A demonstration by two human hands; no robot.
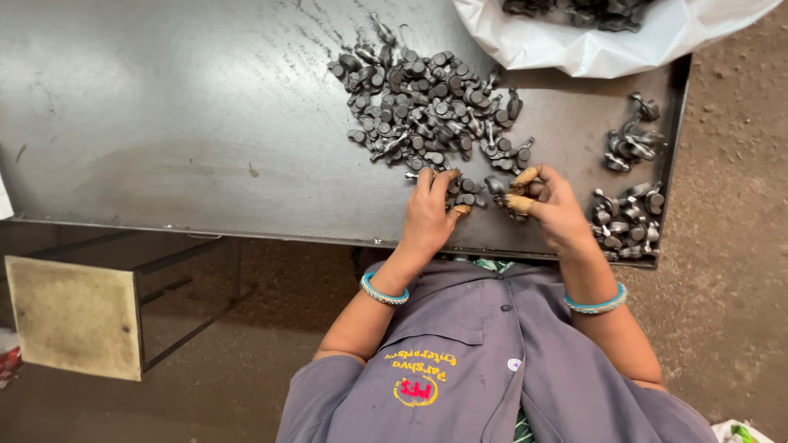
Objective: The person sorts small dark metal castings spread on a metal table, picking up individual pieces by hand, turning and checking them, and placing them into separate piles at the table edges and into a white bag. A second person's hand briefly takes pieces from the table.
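Note:
A large pile of small dark metal parts (427, 107) lies on a grey metal table (189, 123). My left hand (428, 217) rests palm down at the pile's near edge, its fingers laid over a few parts (466, 194); whether it grips one is hidden. My right hand (558, 209), fingertips wrapped in tan tape, pinches a single metal part (497, 185) just right of the left hand. Both wrists wear teal bangles.
Two smaller heaps of the same parts lie at the table's right edge, one at the back (630, 139) and one at the front (628, 217). A white plastic bag (591, 45) holding more parts sits at the far right. A metal stand (74, 316) is on the dirt floor at left.

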